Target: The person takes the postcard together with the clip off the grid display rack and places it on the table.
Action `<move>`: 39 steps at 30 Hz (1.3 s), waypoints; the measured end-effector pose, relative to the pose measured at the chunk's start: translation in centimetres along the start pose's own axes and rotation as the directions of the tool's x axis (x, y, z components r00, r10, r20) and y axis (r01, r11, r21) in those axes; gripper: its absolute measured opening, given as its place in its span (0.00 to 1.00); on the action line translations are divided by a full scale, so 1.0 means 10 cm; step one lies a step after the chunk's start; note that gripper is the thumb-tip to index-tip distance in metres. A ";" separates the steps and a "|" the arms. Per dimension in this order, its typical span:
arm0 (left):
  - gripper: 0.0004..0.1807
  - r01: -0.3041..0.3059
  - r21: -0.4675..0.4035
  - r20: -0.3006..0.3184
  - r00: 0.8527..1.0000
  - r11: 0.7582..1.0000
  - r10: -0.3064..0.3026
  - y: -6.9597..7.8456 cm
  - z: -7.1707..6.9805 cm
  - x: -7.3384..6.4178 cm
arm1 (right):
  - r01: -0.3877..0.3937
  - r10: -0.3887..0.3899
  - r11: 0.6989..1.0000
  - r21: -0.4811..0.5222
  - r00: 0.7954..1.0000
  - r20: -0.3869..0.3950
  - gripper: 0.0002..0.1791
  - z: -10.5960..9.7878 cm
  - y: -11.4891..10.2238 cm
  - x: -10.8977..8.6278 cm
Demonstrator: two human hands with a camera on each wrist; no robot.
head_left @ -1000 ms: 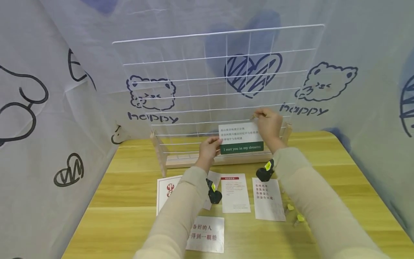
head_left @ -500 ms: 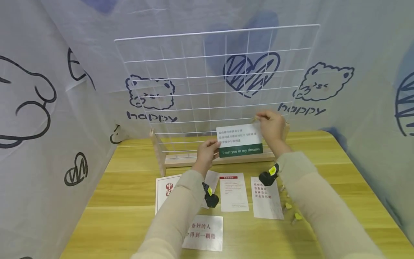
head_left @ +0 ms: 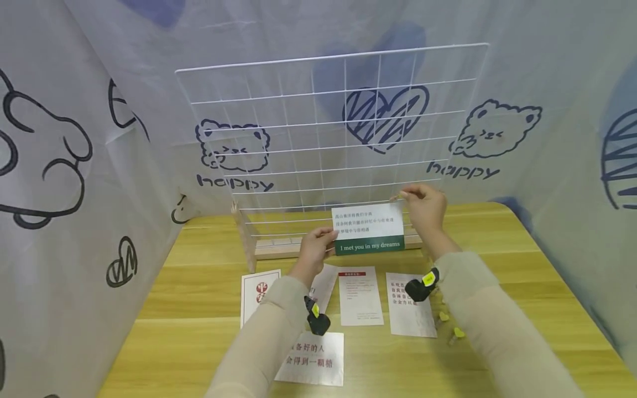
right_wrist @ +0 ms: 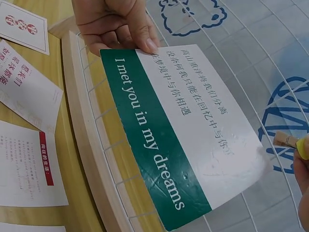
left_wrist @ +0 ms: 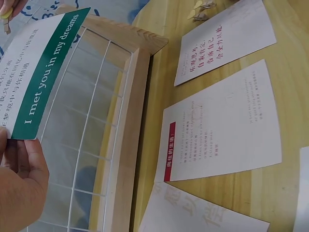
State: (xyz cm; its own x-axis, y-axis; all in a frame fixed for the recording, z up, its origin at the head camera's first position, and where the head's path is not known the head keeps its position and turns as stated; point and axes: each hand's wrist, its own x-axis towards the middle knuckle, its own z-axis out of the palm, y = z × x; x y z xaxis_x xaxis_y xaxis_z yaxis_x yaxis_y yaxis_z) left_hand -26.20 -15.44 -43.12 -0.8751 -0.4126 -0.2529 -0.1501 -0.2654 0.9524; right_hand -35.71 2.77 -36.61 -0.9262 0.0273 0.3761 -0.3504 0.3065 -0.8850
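Note:
A white card with a green band (head_left: 368, 226) stands upright before the lower part of a white wire grid (head_left: 328, 57). My left hand (head_left: 313, 251) pinches its left edge, thumb in front and fingers behind, as the right wrist view shows. By the card's upper right corner, my right hand (head_left: 427, 213) pinches a small wooden clip (right_wrist: 286, 140) with a yellow piece on it. In the right wrist view the clip's tip is apart from the card. Only part of the right hand's fingers shows there.
The grid stands in a wooden base (head_left: 278, 251) on the wooden table. Several printed cards lie in front of it, among them one with a red heading (head_left: 360, 298). More clips with yellow hearts (head_left: 458, 333) lie at the right, partly behind the right sleeve.
Both hands and the white and green card have come down a little against the grid. The right hand has shifted slightly right, and both grips stay the same.

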 end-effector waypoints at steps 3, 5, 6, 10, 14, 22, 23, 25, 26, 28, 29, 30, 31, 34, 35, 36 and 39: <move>0.11 0.015 0.013 -0.004 1.000 1.000 -0.015 -0.04 -0.03 -0.03 | 0.002 -0.003 1.000 0.022 1.000 0.003 0.05 -0.03 0.04 -0.04; 0.11 0.019 0.025 -0.003 1.000 1.000 -0.019 -0.06 -0.05 -0.06 | 0.002 -0.003 1.000 0.024 1.000 0.009 0.05 -0.04 0.07 -0.06; 0.11 0.019 0.027 -0.002 1.000 0.999 -0.019 -0.08 -0.05 -0.08 | 0.001 -0.001 1.000 0.024 1.000 0.012 0.05 -0.05 0.08 -0.07; 0.11 0.014 0.025 0.018 1.000 1.000 -0.014 -0.14 -0.08 -0.15 | -0.052 0.051 0.998 0.024 0.998 0.038 0.06 -0.08 0.12 -0.12; 0.10 0.014 0.018 0.040 0.999 1.000 -0.015 -0.20 -0.08 -0.21 | -0.098 0.096 0.995 0.036 0.994 0.058 0.06 -0.11 0.16 -0.16; 0.11 0.018 0.050 0.058 0.998 0.999 -0.021 -0.28 -0.10 -0.32 | -0.148 0.145 0.987 0.067 0.988 0.050 0.07 -0.17 0.24 -0.27; 0.11 0.022 0.052 0.060 0.998 0.998 -0.025 -0.29 -0.10 -0.33 | -0.147 0.144 0.986 0.073 0.988 0.048 0.07 -0.19 0.24 -0.29; 0.11 0.025 0.056 0.063 0.998 0.998 -0.029 -0.31 -0.12 -0.36 | -0.154 0.151 0.984 0.089 0.988 0.042 0.06 -0.21 0.25 -0.32; 0.11 0.026 0.058 0.065 0.997 0.998 -0.030 -0.32 -0.13 -0.37 | -0.162 0.159 0.982 0.097 0.987 0.041 0.06 -0.22 0.26 -0.33; 0.10 0.035 0.063 0.065 0.997 0.997 -0.039 -0.35 -0.15 -0.38 | -0.179 0.174 0.977 0.113 0.983 0.054 0.08 -0.24 0.30 -0.34; 0.10 0.042 0.065 0.064 0.997 0.997 -0.046 -0.37 -0.16 -0.40 | -0.168 0.160 0.973 0.160 0.985 0.063 0.08 -0.24 0.44 -0.32; 0.10 0.047 0.068 0.063 0.997 0.997 -0.051 -0.38 -0.16 -0.41 | -0.177 0.167 0.969 0.172 0.983 0.071 0.09 -0.23 0.55 -0.29; 0.10 0.050 0.071 0.065 0.996 0.996 -0.055 -0.40 -0.17 -0.42 | -0.187 0.174 0.964 0.188 0.981 0.083 0.11 -0.22 0.69 -0.25; 0.10 0.071 0.066 0.067 0.995 0.995 -0.075 -0.45 -0.19 -0.46 | -0.193 0.172 0.956 0.222 0.979 0.109 0.14 -0.12 1.42 -0.07; 0.10 0.072 0.066 0.071 0.995 0.995 -0.077 -0.47 -0.19 -0.47 | -0.179 0.158 0.960 0.215 0.981 0.114 0.15 -0.07 1.71 0.00; 0.10 0.073 0.064 0.075 0.994 0.995 -0.078 -0.49 -0.20 -0.48 | -0.178 0.159 0.967 0.182 0.980 0.118 0.16 -0.04 1.90 0.04; 0.10 0.078 0.075 0.077 0.993 0.994 -0.084 -0.54 -0.23 -0.52 | -0.110 0.090 0.978 0.175 0.989 0.119 0.17 0.03 2.40 0.09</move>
State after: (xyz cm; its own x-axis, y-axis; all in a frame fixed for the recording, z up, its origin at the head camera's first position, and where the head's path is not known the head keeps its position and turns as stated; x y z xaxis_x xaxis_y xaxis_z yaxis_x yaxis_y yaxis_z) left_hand -19.79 -13.82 -47.34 -0.8922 -0.3203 -0.3183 -0.2524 -0.2307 0.9397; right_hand -44.99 9.84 -57.58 -0.9639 -0.0587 0.2596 -0.2653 0.1301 -0.9554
